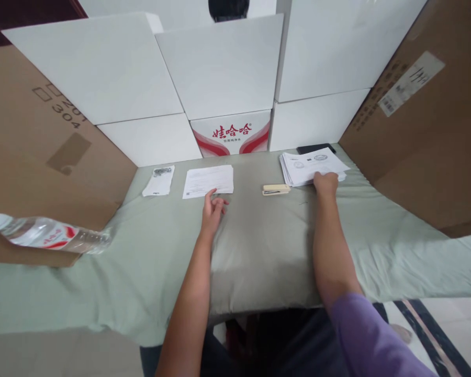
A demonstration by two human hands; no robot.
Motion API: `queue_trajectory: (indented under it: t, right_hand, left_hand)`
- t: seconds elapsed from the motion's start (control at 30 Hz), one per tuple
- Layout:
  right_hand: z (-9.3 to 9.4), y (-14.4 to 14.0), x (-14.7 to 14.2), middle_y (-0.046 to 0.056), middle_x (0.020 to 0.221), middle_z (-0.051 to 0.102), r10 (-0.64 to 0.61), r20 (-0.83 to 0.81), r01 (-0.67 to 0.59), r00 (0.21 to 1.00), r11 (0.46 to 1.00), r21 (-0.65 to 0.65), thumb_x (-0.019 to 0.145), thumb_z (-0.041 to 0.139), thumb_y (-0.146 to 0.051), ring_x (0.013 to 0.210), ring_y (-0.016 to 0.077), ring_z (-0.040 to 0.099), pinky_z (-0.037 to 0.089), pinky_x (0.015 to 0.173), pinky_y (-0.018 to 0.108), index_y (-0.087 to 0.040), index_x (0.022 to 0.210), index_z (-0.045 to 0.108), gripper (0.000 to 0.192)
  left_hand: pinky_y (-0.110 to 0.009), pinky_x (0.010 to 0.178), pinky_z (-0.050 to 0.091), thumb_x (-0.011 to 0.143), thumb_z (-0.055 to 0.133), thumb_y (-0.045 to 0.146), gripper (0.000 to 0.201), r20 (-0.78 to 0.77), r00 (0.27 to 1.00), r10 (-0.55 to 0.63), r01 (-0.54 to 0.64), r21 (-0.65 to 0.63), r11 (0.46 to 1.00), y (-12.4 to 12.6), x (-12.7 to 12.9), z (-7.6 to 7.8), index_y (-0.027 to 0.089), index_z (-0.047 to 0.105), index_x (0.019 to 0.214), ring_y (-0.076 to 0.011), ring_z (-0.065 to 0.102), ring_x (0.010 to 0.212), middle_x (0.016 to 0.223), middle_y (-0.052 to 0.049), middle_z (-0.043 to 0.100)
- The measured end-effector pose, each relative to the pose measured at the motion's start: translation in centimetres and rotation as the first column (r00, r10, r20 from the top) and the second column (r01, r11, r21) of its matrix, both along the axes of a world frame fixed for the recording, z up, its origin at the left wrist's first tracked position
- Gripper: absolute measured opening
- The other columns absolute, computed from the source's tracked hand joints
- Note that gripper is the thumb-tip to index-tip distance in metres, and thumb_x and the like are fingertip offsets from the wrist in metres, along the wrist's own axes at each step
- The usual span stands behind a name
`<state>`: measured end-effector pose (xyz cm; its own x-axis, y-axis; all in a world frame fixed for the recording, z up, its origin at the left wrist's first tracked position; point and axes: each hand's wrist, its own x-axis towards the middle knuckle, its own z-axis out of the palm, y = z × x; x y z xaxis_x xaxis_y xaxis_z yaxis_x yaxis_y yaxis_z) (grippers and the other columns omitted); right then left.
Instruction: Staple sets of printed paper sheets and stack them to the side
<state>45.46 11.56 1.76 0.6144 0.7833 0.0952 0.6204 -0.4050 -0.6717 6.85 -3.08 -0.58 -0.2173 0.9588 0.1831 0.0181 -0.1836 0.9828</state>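
My left hand (212, 211) rests on the grey-green cloth, fingers loosely apart, just below a printed sheet of paper (208, 180). My right hand (325, 184) lies on the near edge of a stack of printed papers (312, 165) at the right; whether it grips a sheet is hidden by the hand. A cream stapler (276, 189) lies between the two hands, closer to the right one. A smaller slip of paper (159, 180) lies to the left of the single sheet.
White boards and a red-and-white printed carton (231, 133) wall off the back. Cardboard boxes stand left (31, 146) and right (427, 120). A water bottle (47, 234) lies on the left box. A dark flat object (315, 148) sits behind the stack.
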Motion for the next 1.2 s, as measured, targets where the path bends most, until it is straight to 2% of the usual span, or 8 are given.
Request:
queue_trajectory:
  t: [0.13, 0.3, 0.4, 0.5, 0.7, 0.97, 1.1, 1.2]
  right_hand:
    - [1.9, -0.3, -0.6, 0.030, 0.123, 0.066, -0.081, -0.033, 0.080, 0.996, 0.996, -0.035, 0.091, 0.057, -0.029, 0.119, 0.0374, 0.062, 0.049, 0.104, 0.052, 0.000, 0.131, 0.057, 0.050]
    - [1.9, -0.2, -3.0, 0.019, 0.153, 0.049, 0.168, 0.257, -0.171, 0.952, 0.985, -0.013, 0.097, 0.047, -0.037, 0.146, 0.0400, 0.036, 0.025, 0.116, 0.072, -0.019, 0.141, 0.056, 0.048]
    - [0.5, -0.5, -4.7, 0.011, 0.166, 0.035, 0.365, 0.271, -0.348, 0.891, 0.931, -0.111, 0.101, 0.035, -0.043, 0.154, 0.0414, 0.021, 0.015, 0.115, 0.079, -0.029, 0.149, 0.051, 0.052]
    - [-0.3, -0.9, -5.8, 0.009, 0.168, 0.031, 0.436, 0.286, -0.409, 0.853, 0.900, -0.153, 0.103, 0.028, -0.045, 0.156, 0.0425, 0.016, 0.009, 0.113, 0.082, -0.033, 0.151, 0.050, 0.054]
    - [-0.3, -0.6, -6.5, 0.011, 0.170, 0.027, 0.447, 0.311, -0.391, 0.838, 0.892, -0.229, 0.100, 0.033, -0.060, 0.156, 0.0456, 0.013, 0.005, 0.112, 0.084, -0.032, 0.153, 0.048, 0.062]
    - [-0.4, -0.4, -6.7, 0.010, 0.172, 0.023, 0.445, 0.292, -0.368, 0.846, 0.886, -0.284, 0.099, 0.035, -0.061, 0.157, 0.0440, 0.011, 0.006, 0.113, 0.082, -0.032, 0.157, 0.044, 0.065]
    - [-0.2, -0.4, -6.5, 0.010, 0.169, 0.031, 0.430, 0.241, -0.386, 0.870, 0.899, -0.209, 0.098, 0.038, -0.060, 0.156, 0.0424, 0.017, 0.006, 0.114, 0.082, -0.032, 0.151, 0.053, 0.062]
    - [0.5, -0.3, -6.7, 0.012, 0.160, 0.046, 0.366, 0.205, -0.366, 0.908, 0.930, -0.040, 0.099, 0.038, -0.049, 0.150, 0.0364, 0.034, 0.010, 0.117, 0.077, -0.028, 0.146, 0.058, 0.055]
  left_hand:
    - [-0.025, 0.060, 0.043, 0.089, 0.065, 0.059, 0.060, -0.019, 1.000, 0.008, -0.007, 0.014, 1.000, 0.1, -0.1, -0.3, 0.026, 0.046, 0.136, -0.0107, 0.053, 0.059, 0.088, -0.002, 0.069]
    - [-0.028, 0.066, 0.046, 0.092, 0.062, 0.055, 0.055, -0.080, 0.997, -0.005, 0.006, 0.011, 1.000, 0.1, -0.2, -0.5, 0.026, 0.047, 0.137, -0.0116, 0.054, 0.063, 0.088, -0.002, 0.068]
    - [-0.028, 0.068, 0.046, 0.094, 0.060, 0.053, 0.053, -0.103, 0.995, -0.007, 0.009, 0.021, 1.000, 0.1, -0.3, -0.5, 0.025, 0.048, 0.137, -0.0118, 0.055, 0.064, 0.087, -0.002, 0.068]
    - [-0.028, 0.067, 0.046, 0.095, 0.059, 0.051, 0.050, -0.114, 0.993, -0.003, 0.005, 0.018, 1.000, 0.1, -0.3, -0.3, 0.025, 0.049, 0.136, -0.0120, 0.055, 0.064, 0.087, -0.002, 0.068]
    - [-0.028, 0.067, 0.046, 0.095, 0.058, 0.049, 0.046, -0.159, 0.987, -0.014, 0.017, 0.015, 1.000, 0.1, -0.4, -0.4, 0.024, 0.052, 0.133, -0.0121, 0.055, 0.063, 0.086, -0.002, 0.069]
    - [-0.028, 0.068, 0.047, 0.096, 0.057, 0.047, 0.042, -0.200, 0.980, -0.020, 0.018, -0.013, 1.000, 0.1, -0.5, -0.3, 0.023, 0.057, 0.130, -0.0115, 0.054, 0.063, 0.087, -0.002, 0.070]
    - [-0.028, 0.068, 0.048, 0.096, 0.057, 0.045, 0.039, -0.205, 0.979, 0.000, -0.002, -0.007, 1.000, 0.0, -0.5, -0.2, 0.023, 0.059, 0.129, -0.0117, 0.055, 0.063, 0.086, -0.003, 0.071]
    - [-0.028, 0.067, 0.048, 0.097, 0.057, 0.044, 0.037, -0.221, 0.975, 0.008, -0.012, -0.016, 1.000, 0.0, -0.4, 0.0, 0.023, 0.060, 0.127, -0.0120, 0.055, 0.063, 0.085, -0.003, 0.071]
